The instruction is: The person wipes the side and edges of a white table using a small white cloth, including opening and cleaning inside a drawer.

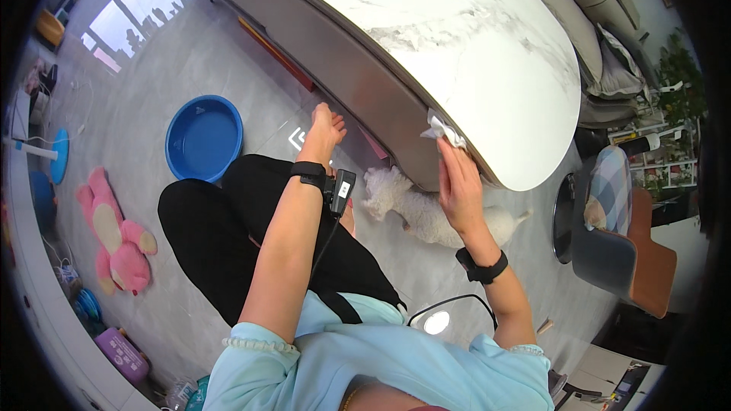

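Note:
My right hand [459, 185] presses a crumpled white tissue or wipe [442, 128] against the side of a coffee table, just under its rim, with fingers nearly straight. The tabletop [480, 85] is white with grey marbling, and its side panel [342, 65] is grey-brown. Over the floor beside that panel is my left hand [328, 124], its fingers loosely bent and apart; I see nothing in it. Both wrists wear black straps, and the left one carries a small device with a cable.
A white curly-haired dog [428, 211] is on the floor beneath my right arm. To the left are a blue basin [204, 138] and a pink plush toy [117, 234]. A chair [617, 251] stands at right, with a grey sofa [562, 11] behind the table.

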Action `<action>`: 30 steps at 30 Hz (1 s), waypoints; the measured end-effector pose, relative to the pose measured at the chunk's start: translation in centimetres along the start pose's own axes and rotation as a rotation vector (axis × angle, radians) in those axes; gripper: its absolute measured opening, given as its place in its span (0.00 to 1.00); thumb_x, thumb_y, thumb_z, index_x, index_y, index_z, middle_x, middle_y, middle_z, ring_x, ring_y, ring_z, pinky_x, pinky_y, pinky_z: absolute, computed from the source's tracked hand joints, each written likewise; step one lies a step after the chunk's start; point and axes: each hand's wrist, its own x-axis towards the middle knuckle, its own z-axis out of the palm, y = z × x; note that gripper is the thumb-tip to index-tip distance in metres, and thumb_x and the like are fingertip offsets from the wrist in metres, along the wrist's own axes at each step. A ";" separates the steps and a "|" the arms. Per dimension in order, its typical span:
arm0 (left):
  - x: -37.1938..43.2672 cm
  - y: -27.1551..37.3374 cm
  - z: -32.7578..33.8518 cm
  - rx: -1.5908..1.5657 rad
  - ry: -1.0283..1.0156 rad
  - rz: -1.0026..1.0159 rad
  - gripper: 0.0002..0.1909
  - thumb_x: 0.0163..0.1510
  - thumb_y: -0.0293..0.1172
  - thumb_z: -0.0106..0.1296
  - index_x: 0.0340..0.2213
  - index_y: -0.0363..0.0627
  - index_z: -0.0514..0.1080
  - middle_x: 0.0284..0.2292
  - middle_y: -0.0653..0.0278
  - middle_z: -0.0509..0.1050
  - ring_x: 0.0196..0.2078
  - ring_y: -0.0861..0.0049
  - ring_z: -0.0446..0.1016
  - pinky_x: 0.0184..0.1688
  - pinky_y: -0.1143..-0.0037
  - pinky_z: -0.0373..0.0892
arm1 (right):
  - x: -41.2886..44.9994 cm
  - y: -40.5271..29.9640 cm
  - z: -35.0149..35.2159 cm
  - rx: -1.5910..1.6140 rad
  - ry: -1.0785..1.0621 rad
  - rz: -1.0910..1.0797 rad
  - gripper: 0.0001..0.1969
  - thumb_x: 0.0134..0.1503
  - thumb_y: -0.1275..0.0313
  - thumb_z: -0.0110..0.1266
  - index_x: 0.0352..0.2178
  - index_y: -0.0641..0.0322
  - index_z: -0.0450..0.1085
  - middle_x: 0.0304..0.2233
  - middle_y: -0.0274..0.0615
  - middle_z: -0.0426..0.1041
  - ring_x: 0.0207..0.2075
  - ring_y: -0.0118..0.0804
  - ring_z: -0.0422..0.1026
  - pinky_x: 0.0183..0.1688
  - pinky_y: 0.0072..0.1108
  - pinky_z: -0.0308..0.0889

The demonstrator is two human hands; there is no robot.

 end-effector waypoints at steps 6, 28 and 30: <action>2.9 -1.7 -0.7 -0.010 -0.177 0.018 0.33 0.58 0.50 0.27 0.52 0.30 0.53 0.54 0.48 0.56 0.59 0.59 0.50 0.60 0.58 0.40 | -1.4 -0.3 -1.0 -0.037 0.025 0.079 0.22 0.47 0.83 0.52 0.46 0.65 0.64 0.39 0.48 0.69 0.40 0.45 0.69 0.42 0.28 0.63; 4.8 -1.9 -1.1 -0.169 -0.142 -0.080 0.32 0.59 0.49 0.23 0.45 0.25 0.58 0.47 0.46 0.62 0.53 0.60 0.60 0.57 0.64 0.53 | -0.8 -1.8 -1.3 -0.088 -0.051 0.177 0.24 0.47 0.83 0.53 0.48 0.61 0.63 0.42 0.46 0.64 0.39 0.43 0.67 0.41 0.27 0.64; 5.4 -1.7 -2.1 -0.115 -0.091 0.015 0.26 0.60 0.46 0.24 0.40 0.33 0.63 0.38 0.55 0.69 0.42 0.65 0.68 0.49 0.64 0.63 | -0.6 -2.4 -1.2 0.032 -0.073 0.240 0.22 0.47 0.81 0.54 0.46 0.60 0.65 0.46 0.48 0.63 0.39 0.44 0.66 0.41 0.27 0.64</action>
